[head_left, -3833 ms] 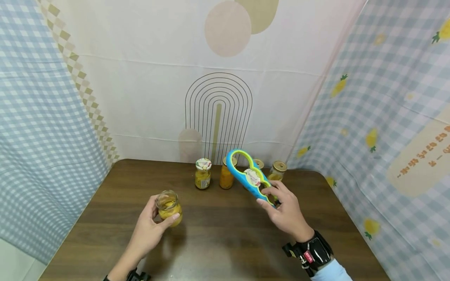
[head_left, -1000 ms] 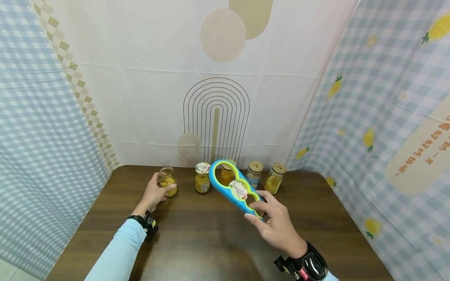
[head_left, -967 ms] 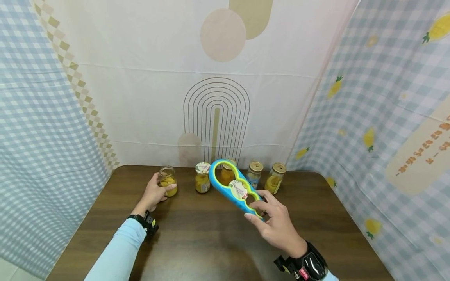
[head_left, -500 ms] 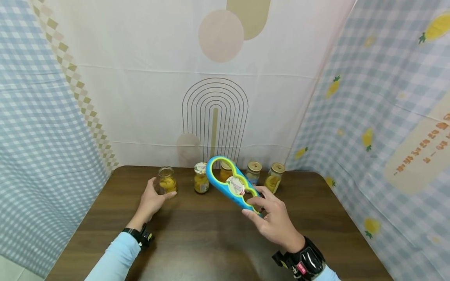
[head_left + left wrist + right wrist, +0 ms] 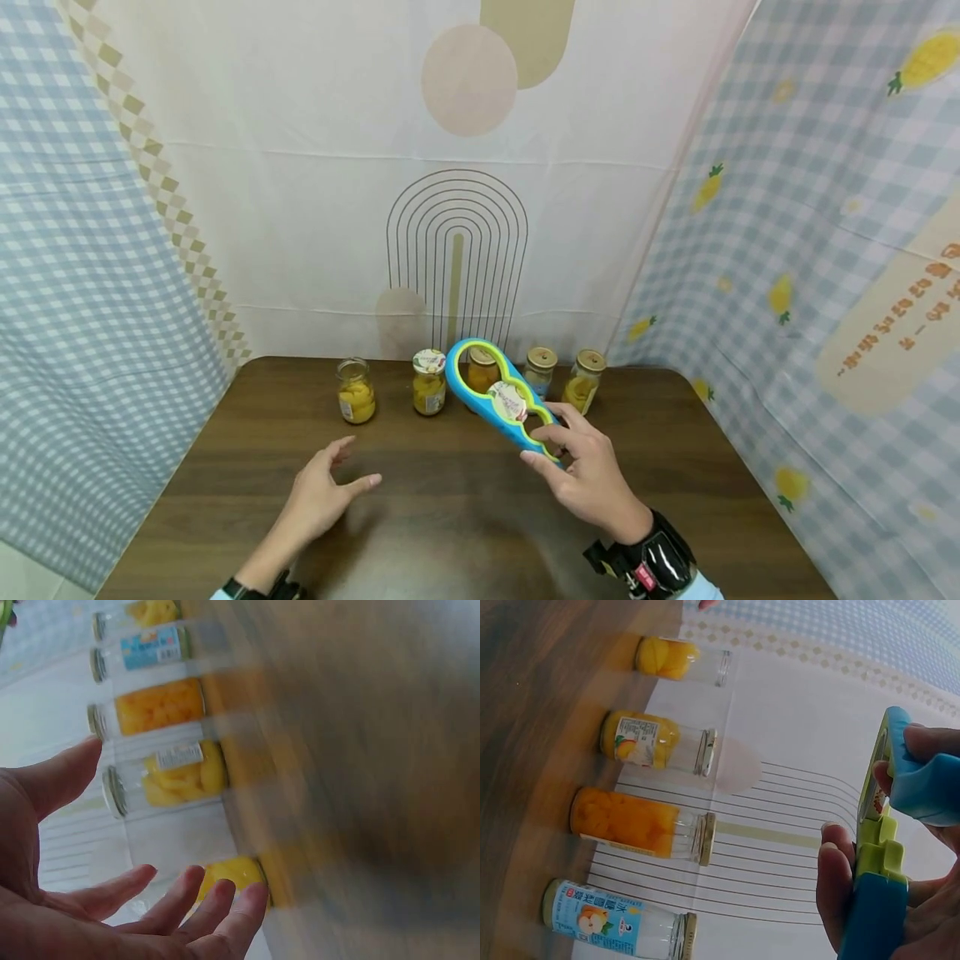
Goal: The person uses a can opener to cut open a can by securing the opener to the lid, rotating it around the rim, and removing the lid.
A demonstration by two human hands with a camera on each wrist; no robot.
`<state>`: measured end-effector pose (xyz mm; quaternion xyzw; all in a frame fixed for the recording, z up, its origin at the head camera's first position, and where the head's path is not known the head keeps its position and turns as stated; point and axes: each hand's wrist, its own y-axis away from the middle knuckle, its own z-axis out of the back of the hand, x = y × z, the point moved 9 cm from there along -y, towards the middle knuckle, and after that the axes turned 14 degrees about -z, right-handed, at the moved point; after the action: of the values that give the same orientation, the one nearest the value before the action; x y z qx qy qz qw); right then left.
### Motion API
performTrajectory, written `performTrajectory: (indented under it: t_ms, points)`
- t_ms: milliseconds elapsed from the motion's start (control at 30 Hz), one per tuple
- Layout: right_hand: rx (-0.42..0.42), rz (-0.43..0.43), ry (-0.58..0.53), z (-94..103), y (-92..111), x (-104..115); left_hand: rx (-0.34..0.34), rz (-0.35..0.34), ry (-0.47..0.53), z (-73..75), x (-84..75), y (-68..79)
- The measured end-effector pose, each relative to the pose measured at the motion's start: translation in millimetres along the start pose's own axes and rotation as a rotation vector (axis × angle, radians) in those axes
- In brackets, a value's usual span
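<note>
My right hand (image 5: 592, 475) grips a blue and lime-green jar opener (image 5: 468, 397) by its near end, above the table. A round white patterned lid (image 5: 508, 401) sits in the opener's middle opening. My left hand (image 5: 318, 496) is over the table with thumb and fingers spread, holding nothing. Beyond it stands a lidless glass jar of yellow fruit (image 5: 357, 398), upright near the back edge. To its right is another yellow-fruit jar (image 5: 429, 392) with a white patterned lid. The orange-fruit jar (image 5: 626, 823) is partly hidden behind the opener in the head view.
Further right along the back stand a blue-labelled jar (image 5: 540, 371) and a jar of yellow pieces (image 5: 583, 387), both with gold lids. The brown wooden table (image 5: 450, 533) ends at a white cloth backdrop (image 5: 300, 233); checked cloths hang at both sides.
My left hand carried the lidless jar to the back left, let go of it and drew back toward the front. My right hand keeps hold of the jar opener, now slightly further left than at first.
</note>
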<state>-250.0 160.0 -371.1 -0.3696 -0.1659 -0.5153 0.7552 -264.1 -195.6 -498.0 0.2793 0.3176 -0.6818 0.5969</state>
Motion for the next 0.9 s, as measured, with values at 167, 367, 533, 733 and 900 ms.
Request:
performTrajectory:
  t_ms: [167, 367, 533, 733, 900]
  points:
    - [-0.008, 0.004, -0.001, 1.4, 0.8, 0.1, -0.031, -0.033, 0.007, 1.5, -13.0, 12.1]
    - [-0.004, 0.015, -0.003, 1.6, 0.7, 1.6, -0.051, -0.051, 0.022, 5.2, -19.9, 15.9]
    - [0.01, 0.035, -0.009, -0.3, -1.0, 7.7, -0.05, -0.04, 0.116, -0.4, -21.4, 13.5]
    - [0.049, 0.077, -0.013, -5.7, -2.9, 14.6, -0.012, -0.053, 0.469, -22.6, -39.7, 4.0]
    - [0.098, 0.149, -0.044, -13.3, -3.4, 22.4, 0.077, -0.076, 0.828, -44.9, -67.9, -10.4]
